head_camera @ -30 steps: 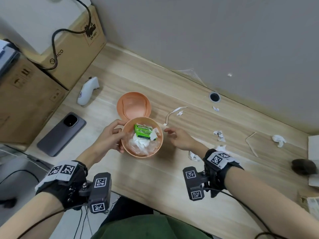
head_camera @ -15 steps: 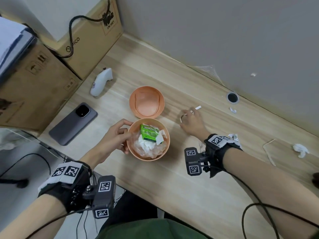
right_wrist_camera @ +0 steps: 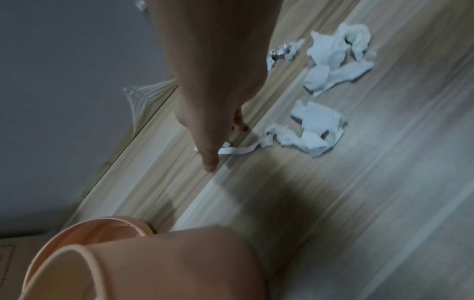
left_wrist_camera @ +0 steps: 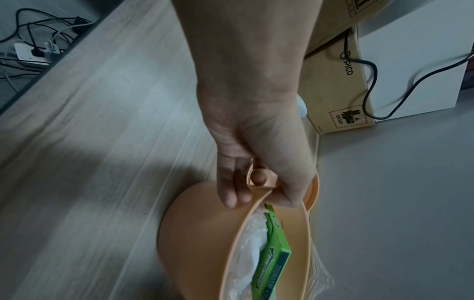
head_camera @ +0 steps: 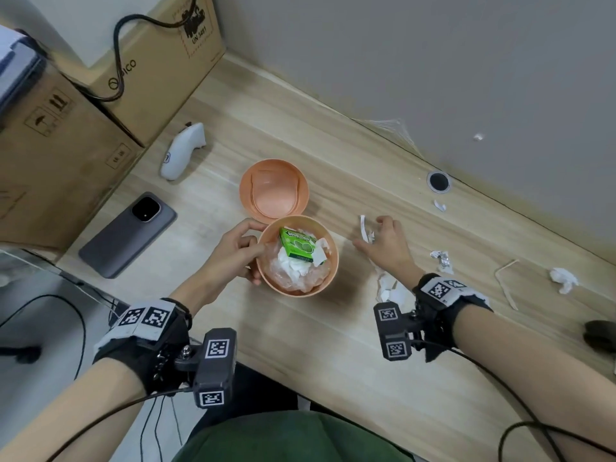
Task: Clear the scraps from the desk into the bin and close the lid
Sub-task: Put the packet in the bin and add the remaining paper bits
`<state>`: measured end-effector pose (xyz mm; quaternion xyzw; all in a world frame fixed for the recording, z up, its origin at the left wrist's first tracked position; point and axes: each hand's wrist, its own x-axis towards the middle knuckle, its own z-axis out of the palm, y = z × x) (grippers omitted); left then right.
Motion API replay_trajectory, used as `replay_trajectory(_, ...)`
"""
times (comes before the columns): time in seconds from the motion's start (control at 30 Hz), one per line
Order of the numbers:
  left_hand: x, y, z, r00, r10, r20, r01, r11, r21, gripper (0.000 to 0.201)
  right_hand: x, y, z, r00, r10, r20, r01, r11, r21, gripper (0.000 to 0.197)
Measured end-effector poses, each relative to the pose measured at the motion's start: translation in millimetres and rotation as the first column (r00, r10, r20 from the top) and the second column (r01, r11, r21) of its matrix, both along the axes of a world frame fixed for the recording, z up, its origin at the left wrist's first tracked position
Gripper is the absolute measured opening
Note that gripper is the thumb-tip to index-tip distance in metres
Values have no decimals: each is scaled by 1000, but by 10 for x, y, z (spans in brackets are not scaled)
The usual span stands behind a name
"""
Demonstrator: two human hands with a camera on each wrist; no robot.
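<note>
The orange bin point(head_camera: 328, 278) stands on the wooden desk with its hinged lid point(head_camera: 273, 188) lying open behind it. Inside are a green gum box point(head_camera: 297, 245), tissue and clear plastic. My left hand point(head_camera: 253, 251) grips the bin's left rim, thumb inside and fingers outside, seen close in the left wrist view point(left_wrist_camera: 256, 192). My right hand point(head_camera: 370, 233) lies to the right of the bin, fingertips down on a white paper strip point(head_camera: 362, 225) with the thumb stretched out apart from them. In the right wrist view the strip point(right_wrist_camera: 237, 150) runs under that hand point(right_wrist_camera: 223, 146).
Crumpled white paper point(head_camera: 386, 288) lies by my right wrist, with a foil scrap point(head_camera: 441, 260), a thin stick point(head_camera: 506, 281), a white wad point(head_camera: 563, 280) and a small scrap point(head_camera: 440, 205) further right. A phone point(head_camera: 128, 235), a white controller point(head_camera: 181, 151) and cardboard boxes point(head_camera: 50, 155) stand left.
My right hand left the bin's rim and moved right and away, onto the paper strip. The left hand stayed on the bin's rim.
</note>
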<state>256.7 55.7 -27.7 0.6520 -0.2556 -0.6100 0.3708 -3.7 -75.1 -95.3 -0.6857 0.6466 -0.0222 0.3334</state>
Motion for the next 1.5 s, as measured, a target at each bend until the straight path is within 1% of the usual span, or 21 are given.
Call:
replay_trajectory(0.07, 7, 14, 11, 1000, -5, 2, 5, 1000, 8, 56, 92, -8, -54, 999, -10, -49, 10, 1000, 7, 57)
replay_trajectory(0.17, 24, 45, 11, 1000, -20, 10, 19, 1000, 13, 48, 201, -30, -113, 994, -43, -98, 40, 999, -33, 26)
replay_trajectory(0.27, 37, 60, -30, 999, -22, 29, 22, 1000, 6, 33, 241, -28, -126, 997, -23, -69, 23, 1000, -4, 21)
replay_trajectory(0.33, 39, 51, -54, 999, -23, 39, 22, 1000, 5, 29, 266, -38, -31, 1000, -13, 28, 13, 1000, 6, 9)
replay_trajectory(0.4, 34, 29, -74, 999, -23, 30, 23, 1000, -2, 29, 325, -74, 157, 975, -51, 218, 48, 999, 17, 8)
replay_trajectory(0.43, 26, 14, -81, 1000, -24, 19, 24, 1000, -6, 30, 369, -98, 297, 941, -82, 327, 76, 997, 31, 4)
replay_trajectory(0.53, -43, -48, -87, 999, -24, -44, 24, 1000, -5, 35, 503, -152, 748, 808, -105, 580, 114, 993, 22, 19)
replay_trajectory(0.6, -126, -107, -82, 996, -29, -84, 29, 1000, 0, 39, 596, -121, 1003, 769, -20, 639, 48, 998, -27, 20)
replay_trajectory(0.63, -171, -138, -79, 995, -32, -93, 33, 999, 4, 40, 637, -84, 1090, 781, 45, 624, -7, 998, -63, 19)
replay_trajectory(0.7, -255, -208, -77, 994, -46, -103, 47, 999, 8, 44, 661, -3, 1136, 828, 201, 523, -172, 980, -104, 12)
replay_trajectory(0.77, -327, -274, -76, 991, -65, -118, 67, 998, 9, 48, 603, 71, 1095, 849, 369, 378, -369, 926, -75, 10)
replay_trajectory(0.8, -363, -304, -71, 989, -75, -127, 77, 997, 7, 49, 537, 86, 1078, 854, 413, 316, -419, 907, -52, 13)
replay_trajectory(0.87, -422, -344, -64, 986, -85, -140, 86, 996, 3, 49, 375, 78, 1099, 876, 372, 307, -380, 924, -37, 12)
replay_trajectory(0.93, -468, -375, -65, 987, -85, -138, 86, 996, 5, 48, 167, 36, 1153, 884, 221, 411, -233, 972, -20, 8)
replay_trajectory(1.0, -519, -410, -71, 987, -97, -128, 99, 995, 13, 47, -106, -9, 1136, 872, 17, 490, -32, 999, 22, 11)
replay_trajectory(1.07, -583, -457, -63, 986, -120, -112, 122, 992, 12, 46, -422, -14, 1019, 886, -151, 439, 154, 988, 28, 13)
replay_trajectory(1.13, -651, -501, -50, 985, -142, -101, 144, 990, 11, 45, -737, 60, 827, 938, -229, 262, 218, 973, 70, 26)
replay_trajectory(1.2, -713, -533, -34, 983, -157, -96, 159, 987, 13, 43, -961, 212, 615, 974, -198, 110, 174, 965, 197, 49)
replay_trajectory(1.3, -773, -553, -5, 981, -172, -89, 174, 984, 23, 39, -1036, 464, 360, 990, -113, 86, 77, 936, 343, 70)
replay_trajectory(1.4, -772, -549, 22, 981, -176, -84, 179, 983, 31, 36, -883, 606, 196, 999, -26, 41, 12, 953, 304, 79)
replay_trajectory(1.5, -740, -530, 30, 979, -188, -84, 191, 981, 34, 37, -691, 659, 132, 999, 35, 29, -41, 976, 216, 78)
